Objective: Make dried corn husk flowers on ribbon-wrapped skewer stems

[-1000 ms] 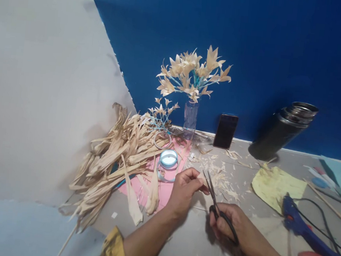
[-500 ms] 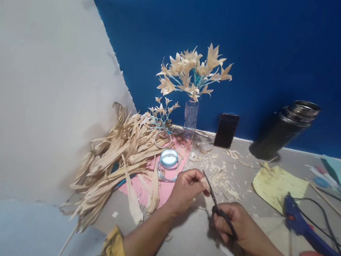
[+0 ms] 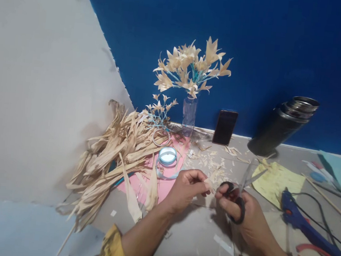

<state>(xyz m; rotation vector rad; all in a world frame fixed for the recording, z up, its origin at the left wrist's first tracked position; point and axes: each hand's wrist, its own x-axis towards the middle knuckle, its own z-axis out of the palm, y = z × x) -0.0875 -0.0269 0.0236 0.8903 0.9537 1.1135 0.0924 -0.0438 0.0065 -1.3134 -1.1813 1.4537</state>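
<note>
Between the thumb and fingers of my left hand [image 3: 187,190] is a small pale piece of corn husk [image 3: 210,185]. My right hand [image 3: 247,220] grips scissors [image 3: 243,201] by their black handles. The scissor blades are spread and point up and away, apart from the husk piece. Cut husk scraps [image 3: 216,168] lie scattered on the table just beyond both hands. A large heap of dried corn husks [image 3: 110,158] lies to the left, with a loose husk strip [image 3: 152,190] near my left forearm.
Husk flowers [image 3: 191,65] stand in a clear vase [image 3: 189,115] at the back. A roll of light blue ribbon [image 3: 167,156] rests on pink paper [image 3: 172,186]. Along the wall are a phone [image 3: 225,127] and a tilted flask [image 3: 282,126]. A blue glue gun [image 3: 305,227] and red-handled pliers [image 3: 324,255] lie right.
The scissors have pulled away from the husk piece to the right, and their blades have swung from pointing left to pointing up and right. My left hand keeps its pinch.
</note>
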